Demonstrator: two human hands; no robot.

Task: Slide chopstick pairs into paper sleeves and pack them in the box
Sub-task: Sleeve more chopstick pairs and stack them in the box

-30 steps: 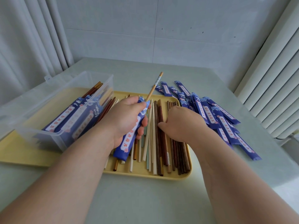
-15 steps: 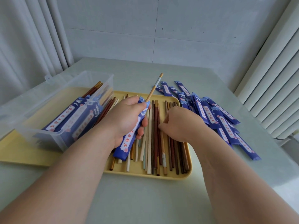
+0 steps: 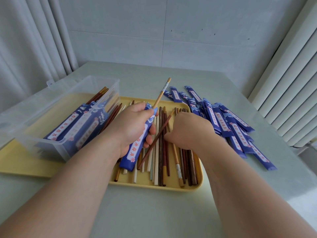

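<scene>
My left hand (image 3: 132,124) grips a blue paper sleeve (image 3: 135,148) with one pale patterned chopstick (image 3: 161,95) sticking out of its top. My right hand (image 3: 188,129) lies with curled fingers on the loose chopsticks (image 3: 159,162) in the yellow tray (image 3: 171,188). A matching pale chopstick (image 3: 178,169) with a patterned end runs out from under that hand, which seems to pinch it. A brown chopstick (image 3: 149,152) lies slanted across the others beside the fingertips. On the left, the clear plastic box (image 3: 56,100) holds several filled sleeves.
A heap of empty blue sleeves (image 3: 228,124) lies on the table right of the tray. The box stands on a second yellow tray (image 3: 17,160). A radiator (image 3: 291,83) lines the right side and curtains (image 3: 34,40) hang at the left.
My right hand has dug into the loose chopsticks and shifted right. One brown chopstick has been knocked slantwise. The left hand has kept holding the sleeve in place.
</scene>
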